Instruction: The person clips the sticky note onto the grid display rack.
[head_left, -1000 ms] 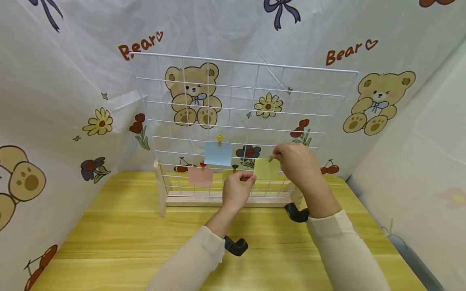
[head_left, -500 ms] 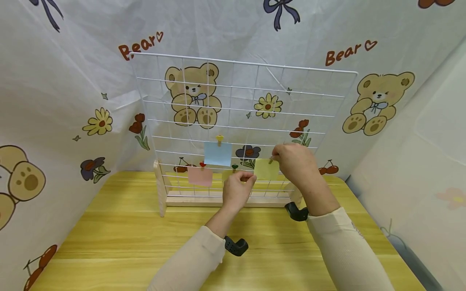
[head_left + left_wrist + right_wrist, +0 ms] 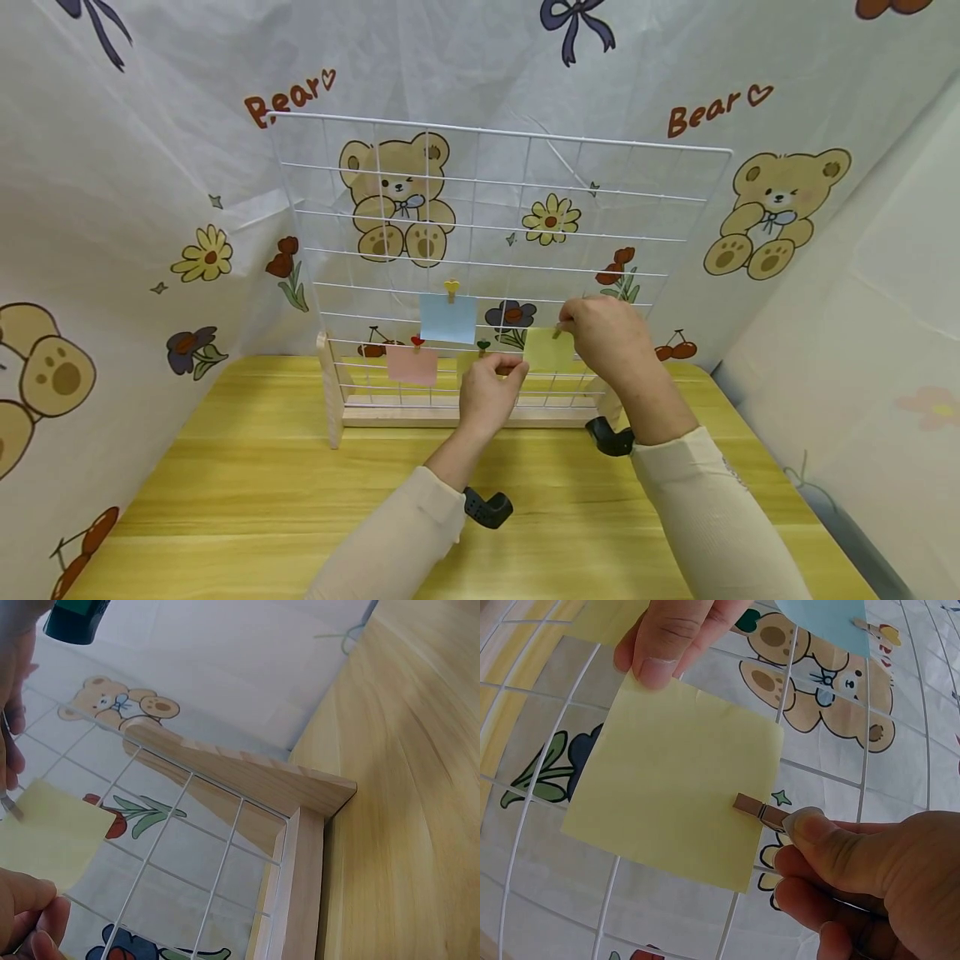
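Note:
A yellow paper note (image 3: pixel 671 780) lies flat against the white wire grid (image 3: pixel 502 225). My left hand (image 3: pixel 491 392) pinches the note's left edge between thumb and fingertips. A small wooden clothespin (image 3: pixel 759 810) bites the note's top edge, and my right hand (image 3: pixel 611 337) pinches the pin's tail end. Left of this note hang a blue note (image 3: pixel 447 317) under a yellow heart pin (image 3: pixel 452 287) and a pink note (image 3: pixel 412 365) under a red heart pin (image 3: pixel 417 340). Another yellow note (image 3: pixel 466 362), with a green-topped pin (image 3: pixel 483 344), is partly hidden behind my left hand.
The grid stands in a wooden base (image 3: pixel 405 416) with an upright foot at each end, on a wood-grain table (image 3: pixel 247 500). A white cloth printed with bears (image 3: pixel 397 200) and flowers hangs behind it. Black devices (image 3: pixel 487 508) sit at both wrists.
Both hands keep their grips on the note and the clothespin at the same spot. The head view has shifted very slightly; nothing else visibly moves.

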A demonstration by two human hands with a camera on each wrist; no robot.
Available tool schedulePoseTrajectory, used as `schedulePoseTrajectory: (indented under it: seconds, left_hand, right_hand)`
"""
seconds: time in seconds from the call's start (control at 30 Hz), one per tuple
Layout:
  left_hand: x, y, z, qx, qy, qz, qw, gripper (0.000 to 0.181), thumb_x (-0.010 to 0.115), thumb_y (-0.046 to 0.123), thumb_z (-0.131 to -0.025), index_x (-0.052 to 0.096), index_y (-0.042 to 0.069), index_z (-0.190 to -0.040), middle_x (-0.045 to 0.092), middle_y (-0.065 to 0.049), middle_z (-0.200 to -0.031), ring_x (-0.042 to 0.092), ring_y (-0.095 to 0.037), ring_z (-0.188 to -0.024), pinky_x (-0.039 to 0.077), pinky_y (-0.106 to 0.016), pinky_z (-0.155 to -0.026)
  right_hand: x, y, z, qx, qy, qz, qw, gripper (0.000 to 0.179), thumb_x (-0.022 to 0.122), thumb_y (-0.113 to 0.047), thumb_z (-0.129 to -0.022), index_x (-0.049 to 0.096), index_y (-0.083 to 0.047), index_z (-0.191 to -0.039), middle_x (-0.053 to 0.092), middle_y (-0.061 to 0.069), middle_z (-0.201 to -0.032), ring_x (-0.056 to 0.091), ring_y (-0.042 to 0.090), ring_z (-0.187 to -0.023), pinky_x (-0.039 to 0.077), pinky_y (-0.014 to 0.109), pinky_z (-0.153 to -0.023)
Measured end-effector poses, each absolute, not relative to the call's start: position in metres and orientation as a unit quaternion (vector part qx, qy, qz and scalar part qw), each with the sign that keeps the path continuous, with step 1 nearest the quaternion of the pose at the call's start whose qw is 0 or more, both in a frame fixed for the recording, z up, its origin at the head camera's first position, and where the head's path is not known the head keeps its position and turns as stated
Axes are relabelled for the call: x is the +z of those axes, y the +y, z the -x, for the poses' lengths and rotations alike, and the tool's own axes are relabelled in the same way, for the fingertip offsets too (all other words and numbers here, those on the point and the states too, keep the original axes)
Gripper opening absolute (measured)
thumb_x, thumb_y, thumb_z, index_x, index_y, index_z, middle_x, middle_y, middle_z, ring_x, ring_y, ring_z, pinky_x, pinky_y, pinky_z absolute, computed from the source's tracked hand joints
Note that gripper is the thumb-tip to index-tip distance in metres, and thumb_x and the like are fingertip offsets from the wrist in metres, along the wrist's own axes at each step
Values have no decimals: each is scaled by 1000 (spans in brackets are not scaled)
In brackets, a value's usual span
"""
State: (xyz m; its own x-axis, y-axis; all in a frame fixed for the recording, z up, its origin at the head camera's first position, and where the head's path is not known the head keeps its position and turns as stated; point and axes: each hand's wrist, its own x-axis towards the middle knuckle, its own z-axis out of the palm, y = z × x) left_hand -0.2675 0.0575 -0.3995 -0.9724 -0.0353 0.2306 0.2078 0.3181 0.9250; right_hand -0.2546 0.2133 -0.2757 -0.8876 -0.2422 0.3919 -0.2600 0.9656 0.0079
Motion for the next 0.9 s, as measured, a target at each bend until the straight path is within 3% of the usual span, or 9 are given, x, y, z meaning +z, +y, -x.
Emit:
schedulePoseTrajectory:
  seconds: [0.63,0.9]
  left_hand:
    - [-398,54,266,-577,-806,56,118,15,73,29,-94,80,18,-101,77,0,-93,68,-16,-78,49,-31,-66]
    - [-407,48,264,-574,-811,50,105,15,74,29,-94,80,16,-97,76,0,-86,62,-10,-68,46,-28,-60]
  right_hand:
    - [-275,209,254,25,-974,-119,190,11,71,-16,-96,78,-10,-101,77,9,-96,71,26,-83,59,43,-73]
    - [-274,211,246,65,-972,-111,195,14,67,-15,-99,77,-8,-104,76,11,-100,70,28,-87,58,44,-76]
